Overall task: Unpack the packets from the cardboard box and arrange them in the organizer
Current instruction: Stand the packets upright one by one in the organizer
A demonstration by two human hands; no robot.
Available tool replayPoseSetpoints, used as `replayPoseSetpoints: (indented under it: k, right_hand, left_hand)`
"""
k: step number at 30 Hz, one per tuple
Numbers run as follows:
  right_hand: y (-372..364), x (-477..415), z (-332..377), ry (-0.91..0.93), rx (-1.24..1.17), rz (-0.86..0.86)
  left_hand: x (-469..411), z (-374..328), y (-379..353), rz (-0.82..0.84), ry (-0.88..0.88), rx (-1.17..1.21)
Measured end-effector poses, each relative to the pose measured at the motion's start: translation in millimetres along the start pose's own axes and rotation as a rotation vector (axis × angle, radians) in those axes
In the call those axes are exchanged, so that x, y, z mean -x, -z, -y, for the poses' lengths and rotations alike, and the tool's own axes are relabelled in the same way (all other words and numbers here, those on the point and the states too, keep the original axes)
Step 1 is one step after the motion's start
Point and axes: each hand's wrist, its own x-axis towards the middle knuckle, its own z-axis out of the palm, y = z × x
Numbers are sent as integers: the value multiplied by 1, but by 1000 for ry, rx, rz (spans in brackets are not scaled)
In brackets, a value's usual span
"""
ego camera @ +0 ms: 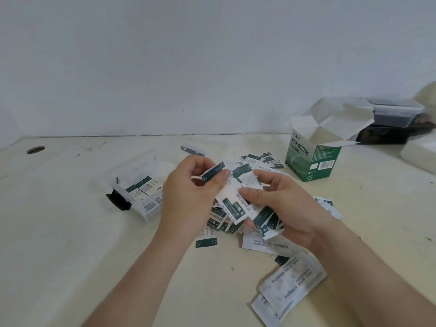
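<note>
A green and white cardboard box (313,159) stands open at the right of the table. Several white and dark green packets (257,159) lie scattered in a pile between the box and my hands. My left hand (188,197) pinches one packet (213,173) between thumb and fingers, held above the pile. My right hand (280,204) grips a bunch of packets (236,206) just below it. A clear plastic organizer (139,187) with a black latch lies to the left, with a few packets inside.
Larger white sachets (290,284) lie at the near right. Clear lidded containers (396,112) are stacked at the far right by the wall, beside a white block (422,152). A round hole (35,150) is in the table at far left.
</note>
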Motion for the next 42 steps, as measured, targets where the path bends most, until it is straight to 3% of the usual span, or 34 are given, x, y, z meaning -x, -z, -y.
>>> replayPoseSetpoints:
  k: [3,7,13,20,26,33,40,42]
  right_hand:
    - [-1,-1,-2,146,101,-92]
    - [4,0,2,52,-45,-102]
    - [7,-2,1,77,-45,-83]
    - [1,-4,-4,249,76,-154]
    - [6,-2,1,78,-25,-134]
    - [15,-3,8,131,-86,-318]
    - [9,-2,8,-57,-39,-310]
    - [11,0,9,-82,-15,-230]
  left_hand:
    - [3,-4,-1,84,87,34]
    - [2,-5,4,-2,-12,-98]
    - [3,-2,3,-66,-100,-177]
    - [0,-6,5,88,121,6]
    - [-3,-5,6,38,59,-35]
    - [-4,-4,8,109,138,38]
    - [-6,-3,11,147,219,179]
    - [-6,-1,10,140,212,174]
